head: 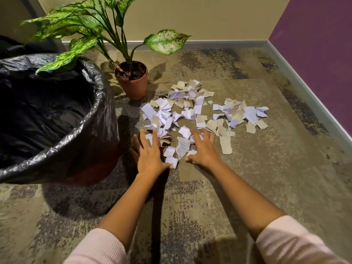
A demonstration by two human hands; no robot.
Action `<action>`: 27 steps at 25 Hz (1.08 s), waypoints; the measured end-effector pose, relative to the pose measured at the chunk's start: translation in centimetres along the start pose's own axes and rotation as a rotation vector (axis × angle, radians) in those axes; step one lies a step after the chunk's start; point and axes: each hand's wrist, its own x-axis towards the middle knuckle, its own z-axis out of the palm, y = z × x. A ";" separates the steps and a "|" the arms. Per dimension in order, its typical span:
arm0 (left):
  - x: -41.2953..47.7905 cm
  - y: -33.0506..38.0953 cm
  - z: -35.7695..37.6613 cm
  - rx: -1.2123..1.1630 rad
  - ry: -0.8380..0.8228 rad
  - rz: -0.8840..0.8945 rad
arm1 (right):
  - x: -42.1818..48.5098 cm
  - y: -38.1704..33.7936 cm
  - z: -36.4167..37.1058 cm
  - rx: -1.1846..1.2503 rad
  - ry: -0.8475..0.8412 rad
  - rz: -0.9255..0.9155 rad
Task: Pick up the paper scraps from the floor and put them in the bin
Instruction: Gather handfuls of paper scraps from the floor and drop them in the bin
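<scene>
Several white and tan paper scraps lie spread over the carpet in front of me. My left hand rests palm down on the near left edge of the pile, fingers spread over a few scraps. My right hand lies palm down on the near scraps too, fingers curled and apart. A printed scrap sits between the two hands. Neither hand has lifted anything. The bin, lined with a black plastic bag, stands wide open just left of my left hand.
A potted plant in a brown pot stands beside the bin, behind the scraps, its leaves hanging over the bin. A beige wall runs along the back and a purple wall closes the right side. Patterned carpet lies all around.
</scene>
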 end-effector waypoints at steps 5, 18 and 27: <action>3.3 -1.0 -0.5 -0.112 -0.281 -0.070 | 3.8 0.2 -1.6 -0.099 -0.356 0.072; 9.8 -1.1 -3.2 -0.149 -0.120 0.087 | 12.5 -6.7 -2.3 -0.206 -0.171 -0.223; 11.7 -0.9 -4.0 0.198 -0.296 0.163 | 12.8 -6.7 0.3 -0.261 -0.437 -0.236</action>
